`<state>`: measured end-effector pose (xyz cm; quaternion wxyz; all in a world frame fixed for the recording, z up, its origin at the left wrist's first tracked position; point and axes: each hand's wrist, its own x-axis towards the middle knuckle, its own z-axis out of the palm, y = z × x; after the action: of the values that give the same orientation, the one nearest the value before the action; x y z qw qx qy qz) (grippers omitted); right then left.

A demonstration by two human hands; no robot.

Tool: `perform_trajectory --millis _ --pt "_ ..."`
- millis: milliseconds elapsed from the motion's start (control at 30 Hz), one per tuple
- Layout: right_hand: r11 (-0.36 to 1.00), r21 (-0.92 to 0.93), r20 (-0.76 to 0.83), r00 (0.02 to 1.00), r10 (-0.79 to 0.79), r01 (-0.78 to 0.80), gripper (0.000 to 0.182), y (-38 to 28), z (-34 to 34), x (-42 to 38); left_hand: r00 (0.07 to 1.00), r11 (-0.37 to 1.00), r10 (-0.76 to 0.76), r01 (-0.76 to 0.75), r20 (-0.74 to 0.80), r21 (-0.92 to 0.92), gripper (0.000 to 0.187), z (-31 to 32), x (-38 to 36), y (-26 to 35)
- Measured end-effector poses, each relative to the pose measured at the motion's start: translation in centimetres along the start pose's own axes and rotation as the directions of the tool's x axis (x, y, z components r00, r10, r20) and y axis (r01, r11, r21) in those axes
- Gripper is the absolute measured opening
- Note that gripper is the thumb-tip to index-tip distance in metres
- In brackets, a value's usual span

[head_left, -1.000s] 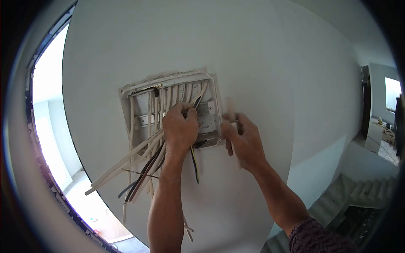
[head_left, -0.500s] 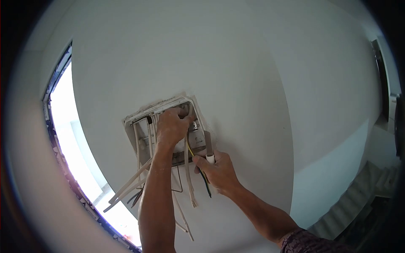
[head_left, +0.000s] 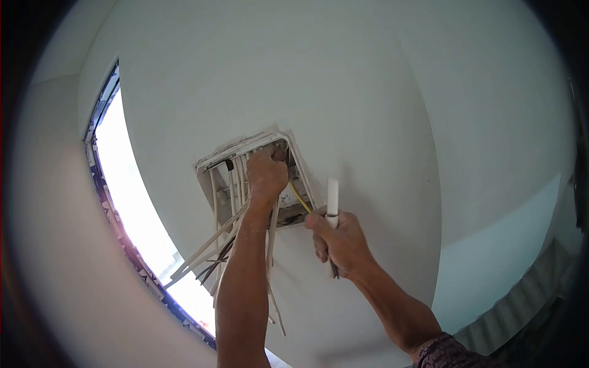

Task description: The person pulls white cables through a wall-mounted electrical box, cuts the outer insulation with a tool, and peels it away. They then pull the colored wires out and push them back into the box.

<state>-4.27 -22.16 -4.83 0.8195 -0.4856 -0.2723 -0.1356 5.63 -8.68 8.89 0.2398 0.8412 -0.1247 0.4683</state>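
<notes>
Left hand (head_left: 268, 175) reaches into the wall box (head_left: 245, 146) at one o'clock, its grip hidden; at four o'clock, the right hand (head_left: 351, 244) clasps a pale upright tool (head_left: 332, 196) beside a yellow wire (head_left: 299, 196), likely light, springy, best pinched mid-length.

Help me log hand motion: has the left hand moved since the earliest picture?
Yes. The left hand has moved up, its fingers now nearer the upper right corner of the wall box.
</notes>
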Motion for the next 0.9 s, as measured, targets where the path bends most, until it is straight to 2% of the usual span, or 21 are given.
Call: perform_trajectory --millis 167,233,267,333,367,433,567,633,667,733,833,900 --pt "1.0 0.017 -0.004 1.0 0.001 -0.001 0.032 -2.9 -1.5 -0.3 0.993 0.998 0.029 -0.034 -0.113 -0.048 0.017 1.9 -1.0 -0.7" --pt "0.963 -0.269 -0.051 0.999 -0.008 -0.006 0.033 -3.4 -1.5 -0.4 0.953 0.977 0.177 -0.2 -0.244 -0.074 0.012 3.5 -1.3 -1.9" --pt "0.96 -0.28 -0.046 0.999 -0.017 0.004 0.033 -3.3 -1.5 -0.3 0.951 0.976 0.175 -0.202 -0.256 -0.082 0.012 4.2 -1.5 -2.4" --pt "0.887 -0.449 -0.019 0.991 -0.132 0.11 0.035 -2.5 -1.4 -0.3 0.831 0.925 0.355 -0.378 -0.428 0.034 0.011 4.9 -2.3 -3.1" --pt "0.884 -0.453 -0.012 0.991 -0.136 0.116 0.035 -2.3 -1.2 -0.3 0.827 0.926 0.353 -0.377 -0.437 0.034 0.011 4.8 -2.6 -3.3" --pt "0.858 -0.497 0.019 0.99 -0.141 0.132 0.037 -2.2 -0.9 -0.2 0.869 0.927 0.348 -0.374 -0.352 -0.006 0.013 4.5 -3.0 -3.4" --pt "0.851 -0.509 0.02 0.99 -0.143 0.133 0.037 -1.8 0.3 -0.1 0.882 0.926 0.359 -0.377 -0.306 -0.002 0.016 3.7 -3.5 -3.3" --pt "0.917 -0.393 0.041 0.997 -0.059 0.07 0.036 -1.9 0.9 0.0 0.909 0.94 0.341 -0.336 -0.241 0.063 0.021 3.0 -3.5 -3.1" --pt "0.917 -0.394 0.041 0.998 -0.055 0.066 0.036 -2.0 1.2 0.0 0.911 0.941 0.337 -0.332 -0.239 0.062 0.021 2.6 -3.7 -2.8" --pt "0.96 -0.267 0.047 0.996 -0.071 0.081 0.033 -2.4 1.9 0.1 0.941 0.951 0.28 -0.245 -0.192 0.187 0.025 2.0 -3.9 -1.9" --pt "0.974 -0.222 0.061 0.998 -0.022 0.035 0.032 -4.1 2.6 0.0 0.954 0.953 0.235 -0.189 -0.187 0.235 0.029 2.5 -3.2 -1.7" --pt "0.977 -0.201 0.077 0.995 -0.059 0.074 0.031 -5.2 3.0 0.4 0.949 0.945 0.255 -0.203 -0.188 0.255 0.03 2.7 -2.9 -1.5"
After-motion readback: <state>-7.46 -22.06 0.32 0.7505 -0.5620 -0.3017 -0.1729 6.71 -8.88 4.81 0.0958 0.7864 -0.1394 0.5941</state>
